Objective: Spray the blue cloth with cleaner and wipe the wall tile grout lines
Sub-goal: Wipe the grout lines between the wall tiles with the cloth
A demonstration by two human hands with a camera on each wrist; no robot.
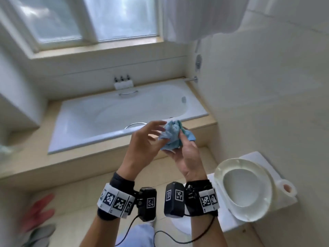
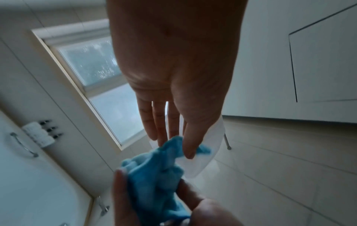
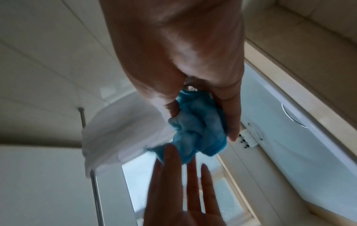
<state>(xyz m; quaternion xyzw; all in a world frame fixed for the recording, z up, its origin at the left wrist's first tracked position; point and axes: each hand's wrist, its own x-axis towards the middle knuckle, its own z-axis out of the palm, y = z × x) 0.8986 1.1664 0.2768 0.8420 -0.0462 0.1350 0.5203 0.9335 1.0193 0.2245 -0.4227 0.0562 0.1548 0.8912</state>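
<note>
The person stood in a bathroom with both hands raised in front of the body. The right hand (image 1: 185, 157) held a crumpled, soft blue cloth (image 1: 170, 136); its fingers (image 3: 231, 119) and thumb were curled round the bundle, which bulged out above the palm. The left hand (image 1: 142, 148) was just beside it, its fingers (image 2: 152, 122) straight and slightly spread, the tips touching or nearly touching the near edge of the cloth; in the left wrist view the thumb lay against a fold, though whether it pinched the fabric could not be told. Beyond the fingers lay a white built-in bathtub (image 1: 80, 125) in a beige stone surround, with three small dark-capped bottles in a white holder (image 1: 123, 82) at its far rim and a frosted window (image 1: 89, 18) above. To the right of the right hand ran the pale tiled wall (image 1: 267, 77), and below that hand stood a white toilet with its seat raised (image 1: 249, 198). A white towel (image 1: 201, 18) hung high above the fingers.
</note>
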